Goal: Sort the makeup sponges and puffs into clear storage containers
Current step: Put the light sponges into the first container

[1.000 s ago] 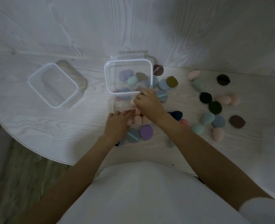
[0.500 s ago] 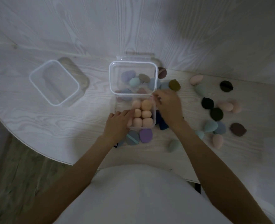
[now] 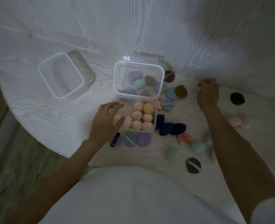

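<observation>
A small clear container (image 3: 156,115) holds several peach egg-shaped sponges (image 3: 142,118). My left hand (image 3: 105,122) grips its left wall, thumb lying over the rim. Behind it stands a larger clear container (image 3: 116,81) with mixed puffs and a teal sponge (image 3: 140,82). My right hand (image 3: 208,92) is far to the right near the wall, fingers curled down; what lies under them is hidden. Loose on the table lie navy sponges (image 3: 165,128), a purple puff (image 3: 144,139), a grey puff (image 3: 130,139) and pink sponges (image 3: 238,122).
An empty clear container (image 3: 42,75) stands at the left. Further puffs lie about: black (image 3: 237,98), brown with a teal strap (image 3: 193,165), olive (image 3: 181,91), teal (image 3: 197,146). The round table's edge (image 3: 36,131) curves along the front left, with floor beyond. A wall rises behind.
My right hand left the small container and swung out to the far right by the wall. My left hand stayed on the small container's left side.
</observation>
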`<state>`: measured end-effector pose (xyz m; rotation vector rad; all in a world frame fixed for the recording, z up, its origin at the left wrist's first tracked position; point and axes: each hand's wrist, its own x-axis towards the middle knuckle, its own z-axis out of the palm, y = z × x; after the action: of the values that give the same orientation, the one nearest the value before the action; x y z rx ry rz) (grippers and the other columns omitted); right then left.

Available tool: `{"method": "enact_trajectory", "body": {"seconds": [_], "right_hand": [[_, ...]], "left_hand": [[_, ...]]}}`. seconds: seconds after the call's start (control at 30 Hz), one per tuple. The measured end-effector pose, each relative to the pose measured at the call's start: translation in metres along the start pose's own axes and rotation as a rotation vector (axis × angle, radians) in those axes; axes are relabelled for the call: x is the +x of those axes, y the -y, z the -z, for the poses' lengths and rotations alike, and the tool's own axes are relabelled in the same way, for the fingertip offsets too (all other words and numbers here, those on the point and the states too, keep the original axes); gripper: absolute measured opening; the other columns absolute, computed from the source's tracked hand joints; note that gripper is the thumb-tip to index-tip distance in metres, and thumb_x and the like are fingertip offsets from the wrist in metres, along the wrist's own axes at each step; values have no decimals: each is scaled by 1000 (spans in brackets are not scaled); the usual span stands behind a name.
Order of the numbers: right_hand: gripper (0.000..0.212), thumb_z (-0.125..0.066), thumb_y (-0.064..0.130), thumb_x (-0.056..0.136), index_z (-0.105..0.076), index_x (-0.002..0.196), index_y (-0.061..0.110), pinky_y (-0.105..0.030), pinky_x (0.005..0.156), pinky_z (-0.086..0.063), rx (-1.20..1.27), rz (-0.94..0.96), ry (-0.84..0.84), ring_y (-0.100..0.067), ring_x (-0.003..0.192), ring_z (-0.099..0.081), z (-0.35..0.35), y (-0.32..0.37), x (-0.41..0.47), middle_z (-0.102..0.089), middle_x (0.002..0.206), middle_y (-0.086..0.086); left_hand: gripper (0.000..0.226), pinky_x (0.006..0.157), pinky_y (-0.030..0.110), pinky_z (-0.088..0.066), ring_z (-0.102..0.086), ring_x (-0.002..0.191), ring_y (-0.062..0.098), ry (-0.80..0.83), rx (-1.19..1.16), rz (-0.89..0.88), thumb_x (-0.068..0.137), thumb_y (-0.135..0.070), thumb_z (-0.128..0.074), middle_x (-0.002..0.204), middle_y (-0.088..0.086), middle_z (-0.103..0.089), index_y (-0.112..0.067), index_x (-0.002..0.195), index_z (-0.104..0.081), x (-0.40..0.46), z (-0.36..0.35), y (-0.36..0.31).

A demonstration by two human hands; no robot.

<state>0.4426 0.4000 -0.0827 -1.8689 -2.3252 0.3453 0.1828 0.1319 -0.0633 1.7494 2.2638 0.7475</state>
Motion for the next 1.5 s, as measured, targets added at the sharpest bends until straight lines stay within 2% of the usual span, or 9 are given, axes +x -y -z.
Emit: {"method": "enact_trajectory", "body": {"seconds": [0.1, 0.23, 0.47, 0.6, 0.8, 1.0, 1.07, 1.27, 1.5], "right_hand": [[33, -45, -17, 81, -61, 105, 1, -34, 80, -41, 54, 112, -143, -36, 108, -45, 7, 13, -25, -51, 119, -22], [18, -59, 5, 86, -63, 103, 5, -11, 78, -36, 305, 178, -240, -22, 89, -53, 26, 58, -87, -57, 108, -18], [29, -64, -5, 74, -68, 100, 5, -14, 74, -40, 457, 488, 66, -21, 87, -56, 1, 163, -146, -59, 101, -17], [10, -67, -7, 70, -65, 78, 0, -30, 57, -46, 84, 614, 174, -28, 71, -59, -26, 190, -140, -62, 82, -16], [5, -64, 11, 78, -65, 73, 12, -32, 58, -46, -245, 495, 226, -24, 73, -60, -36, 198, -142, -66, 81, -6], [21, -49, 19, 91, -63, 105, 13, -31, 72, -41, -234, 471, 221, -23, 95, -58, -30, 200, -150, -61, 109, -7], [25, -48, 19, 90, -61, 110, 11, -34, 77, -42, -177, 438, 232, -27, 101, -55, -28, 201, -153, -59, 113, -11], [24, -55, 19, 85, -65, 105, 10, -38, 79, -49, 49, 372, 116, -29, 98, -56, -14, 188, -163, -61, 106, -13], [29, -45, 24, 88, -68, 97, 9, -28, 74, -44, 177, 89, -204, -23, 83, -59, 45, 75, -226, -66, 95, -9]], "left_hand": [[52, 84, 34, -47, -50, 104, 23, 19, -161, 349, 84, -21, -64, 123, 12, -49, -12, 132, -46, -1, -1, 13], [46, 74, 29, -50, -56, 87, 14, 78, -382, 542, 86, -15, -63, 112, 8, -57, -15, 130, -49, -2, -2, 22], [36, 59, 23, -56, -58, 76, 8, 92, -569, 559, 87, -11, -62, 93, 5, -61, -13, 122, -55, -6, -2, 23], [33, 58, 20, -55, -58, 75, 6, 107, -628, 551, 86, -13, -64, 86, -4, -58, -15, 118, -57, -8, -2, 28], [35, 52, 9, -48, -54, 73, 1, 101, -639, 505, 86, -11, -63, 92, 3, -58, -12, 120, -55, -7, -3, 32], [34, 70, 34, -53, -53, 78, 9, 131, -646, 534, 86, -16, -63, 101, 2, -53, -17, 118, -54, -7, -6, 36], [35, 72, 28, -45, -52, 82, 11, 145, -623, 530, 86, -21, -63, 104, -1, -50, -20, 119, -53, -5, -2, 37], [31, 69, 17, -42, -50, 88, 10, -10, -543, 314, 88, -24, -57, 109, 0, -53, -17, 119, -55, -8, 28, 32], [25, 73, 18, -39, -50, 83, 12, 86, -543, -349, 90, -23, -49, 92, 2, -61, -10, 109, -59, -10, 35, -52]]}}
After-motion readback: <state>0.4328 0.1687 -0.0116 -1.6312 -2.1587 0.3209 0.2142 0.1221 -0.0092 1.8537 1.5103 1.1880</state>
